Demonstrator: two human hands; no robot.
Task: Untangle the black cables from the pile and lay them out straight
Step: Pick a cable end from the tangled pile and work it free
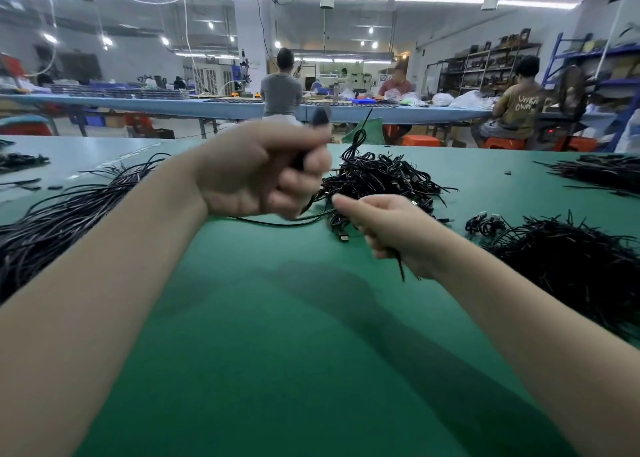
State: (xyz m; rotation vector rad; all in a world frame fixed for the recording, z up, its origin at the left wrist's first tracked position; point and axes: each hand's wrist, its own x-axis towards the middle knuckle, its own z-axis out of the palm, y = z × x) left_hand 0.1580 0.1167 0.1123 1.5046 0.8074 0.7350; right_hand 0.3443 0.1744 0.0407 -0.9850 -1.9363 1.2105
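Cables made up the tangled pile at the middle of the green table, just beyond our two hands. Our left hand was raised above the mat with its fingers curled tight round something black, blurred by motion; it looked like one cable's end, lifted high, we judged, so the rest of its length would slide free of the knot. A thin black cable ran low across the mat under that hand toward the pile. Our right hand sat lower, beside the pile's near edge, fingers closed round a cable whose short tail stuck out below the fist; we took this as the anchoring grip, holding one end down while the other was drawn away.

To the left lay a long sheaf of straightened cables, roughly parallel, which seemed to be where finished ones went. More loose bundles lay at the right. We judged the step as mid-pull, with much of the pile yet to sort. Other workers sat at a far bench.
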